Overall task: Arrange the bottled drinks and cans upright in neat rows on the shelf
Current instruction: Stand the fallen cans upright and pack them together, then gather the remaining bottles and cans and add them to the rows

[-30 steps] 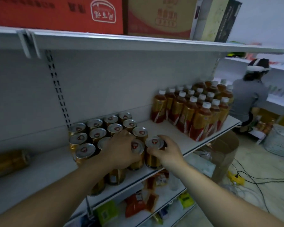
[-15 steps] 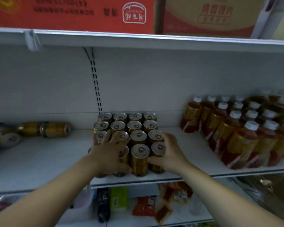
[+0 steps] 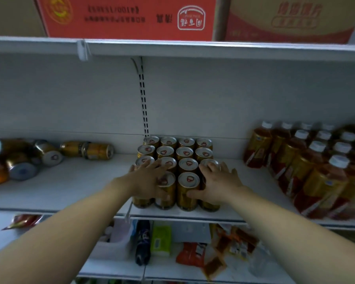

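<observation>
While both bare hands are on it, the block of upright golden metal cans with silver tops [image 3: 184, 152] stands in the middle of the white metal shelf [image 3: 70, 181], four cans in each row, the rows touching each other and reaching toward the back wall. The left hand [image 3: 150, 181] lies over the front left corner of the block; its fingers are straight and spread across the can tops, and it grips nothing. The right hand [image 3: 219, 185] rests on the front right corner, with its palm over the corner can, its fingers spread and only a little bent, and its thumb stretched to the left across the front of the neighbour can. It closes around no single can.

On the same shelf, well apart to the left, golden cans lying on their sides [image 3: 49, 154] make a loose heap. To the right, near the block but not touching it, plastic bottles of amber drink with white caps [image 3: 324, 187] stand upright in close rows. On the upper shelf [image 3: 193, 48] stand a red cardboard carton [image 3: 127, 17] and, beside it, a brown-red carton [image 3: 291, 19]; what is inside them cannot be seen. Below, a green packet [image 3: 161, 238] and an orange packet [image 3: 191, 255] lie blurred.
</observation>
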`<state>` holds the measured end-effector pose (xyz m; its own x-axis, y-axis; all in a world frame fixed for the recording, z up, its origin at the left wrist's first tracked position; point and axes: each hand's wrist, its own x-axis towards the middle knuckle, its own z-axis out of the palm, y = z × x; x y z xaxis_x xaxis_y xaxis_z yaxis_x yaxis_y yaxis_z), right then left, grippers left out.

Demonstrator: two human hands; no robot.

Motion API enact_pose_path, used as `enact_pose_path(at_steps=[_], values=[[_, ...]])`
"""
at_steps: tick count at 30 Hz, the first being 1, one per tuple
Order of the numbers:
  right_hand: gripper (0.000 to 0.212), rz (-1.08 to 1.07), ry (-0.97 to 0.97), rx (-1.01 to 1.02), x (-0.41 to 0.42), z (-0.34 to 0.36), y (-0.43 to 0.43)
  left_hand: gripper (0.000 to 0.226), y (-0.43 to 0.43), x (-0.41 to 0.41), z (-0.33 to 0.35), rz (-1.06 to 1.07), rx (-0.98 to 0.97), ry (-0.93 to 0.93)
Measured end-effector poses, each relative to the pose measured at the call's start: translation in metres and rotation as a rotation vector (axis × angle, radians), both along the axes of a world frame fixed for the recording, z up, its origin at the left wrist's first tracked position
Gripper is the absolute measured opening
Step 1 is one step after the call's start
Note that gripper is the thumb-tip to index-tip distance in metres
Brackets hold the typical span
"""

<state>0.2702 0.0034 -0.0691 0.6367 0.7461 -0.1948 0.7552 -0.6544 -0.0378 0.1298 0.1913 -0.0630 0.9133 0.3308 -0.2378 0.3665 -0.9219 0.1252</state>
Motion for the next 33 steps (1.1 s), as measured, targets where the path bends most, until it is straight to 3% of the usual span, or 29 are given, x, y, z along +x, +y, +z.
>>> enact_pose_path(at_steps=[6,15,28,33], values=[[0.103,0.090,-0.082,0.106,-0.034,0.043,0.036,0.073,0.025,-0.042,0.026,0.127,-0.155,-0.176],[0.085,0.148,0.058,0.286,-0.137,0.069,0.184,0.074,0.116,-0.181,0.042,0.326,-0.185,-0.263],[0.067,0.295,0.193,0.370,-0.312,0.072,0.408,0.073,0.269,-0.382,0.029,0.537,-0.083,-0.248],[0.077,0.359,0.163,0.343,-0.346,0.063,0.475,0.071,0.321,-0.418,0.014,0.656,-0.066,-0.260]])
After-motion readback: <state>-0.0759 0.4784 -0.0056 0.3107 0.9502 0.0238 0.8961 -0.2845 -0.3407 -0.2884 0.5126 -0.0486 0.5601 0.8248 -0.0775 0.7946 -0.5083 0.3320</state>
